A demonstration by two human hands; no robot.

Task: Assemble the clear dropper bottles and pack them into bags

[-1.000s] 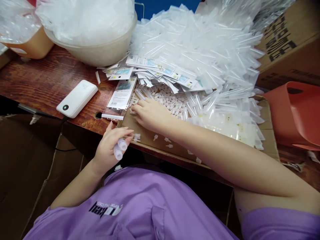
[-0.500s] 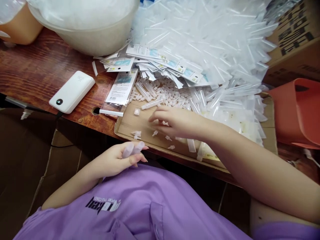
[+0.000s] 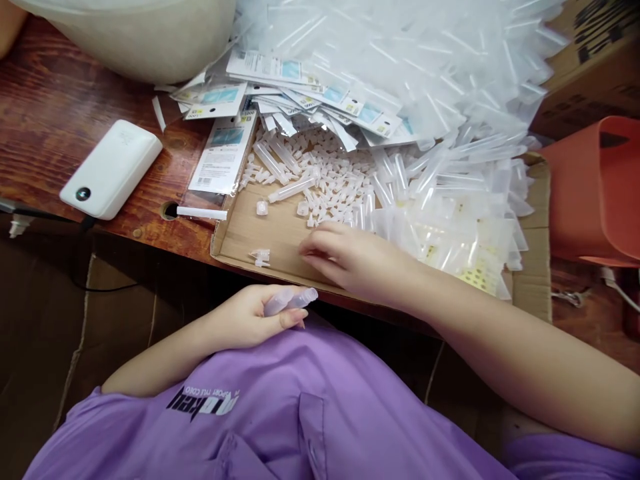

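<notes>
My left hand [image 3: 255, 319] rests against my purple shirt, closed around a few clear plastic tubes [image 3: 290, 300] whose ends stick out to the right. My right hand [image 3: 357, 260] lies palm down on the flat cardboard sheet [image 3: 250, 233], fingers curled over small white caps near its front edge; what the fingers hold is hidden. Loose caps and tubes [image 3: 320, 187] are heaped just beyond it. A pair of caps [image 3: 260, 256] lies left of the fingertips.
A large pile of clear tubes [image 3: 400, 60] and printed packets [image 3: 223, 160] fills the back. A white power bank [image 3: 111, 168] sits on the wooden table at left, a white bowl [image 3: 135, 33] behind it. An orange bin [image 3: 595, 193] and cardboard boxes [image 3: 590, 73] stand right.
My right hand pulled back from the cap heap toward the cardboard's front edge. My left hand dropped to my lap and turned the tubes sideways. The view tilted down.
</notes>
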